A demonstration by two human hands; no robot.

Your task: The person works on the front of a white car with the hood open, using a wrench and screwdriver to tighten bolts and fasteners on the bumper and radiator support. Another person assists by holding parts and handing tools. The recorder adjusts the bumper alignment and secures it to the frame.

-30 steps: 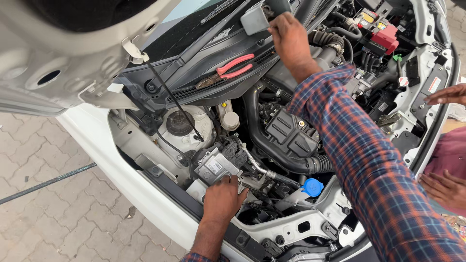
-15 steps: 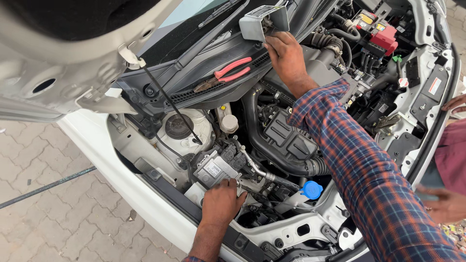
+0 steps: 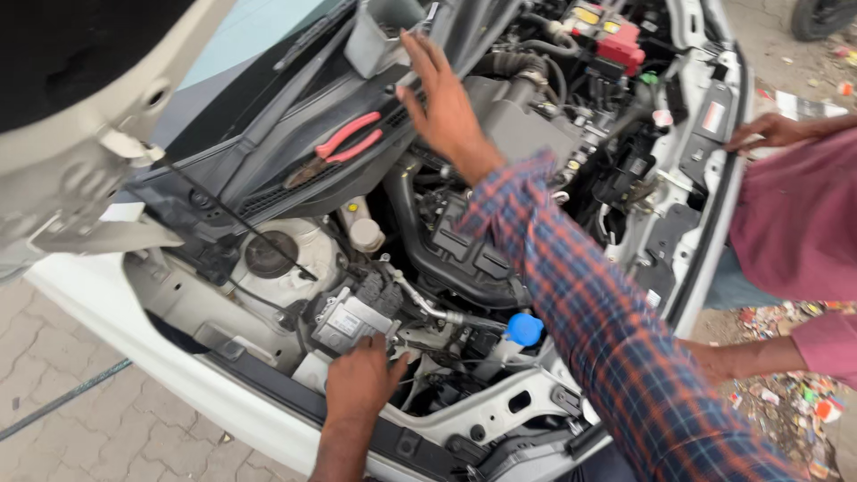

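Here, the left hand (image 3: pixel 361 382) rests at the near edge of the engine bay (image 3: pixel 464 268), fingers curled down against parts just beside a grey metal control box (image 3: pixel 350 319); whether it grips anything I cannot tell. The right hand (image 3: pixel 442 103) reaches far across the bay on a stretched arm in a plaid sleeve (image 3: pixel 607 330), palm flat and fingers spread, holding nothing, near a grey plastic box (image 3: pixel 382 34). Red-handled pliers (image 3: pixel 335 147) lie on the cowl to its left. A blue cap (image 3: pixel 523 328) sits near the sleeve.
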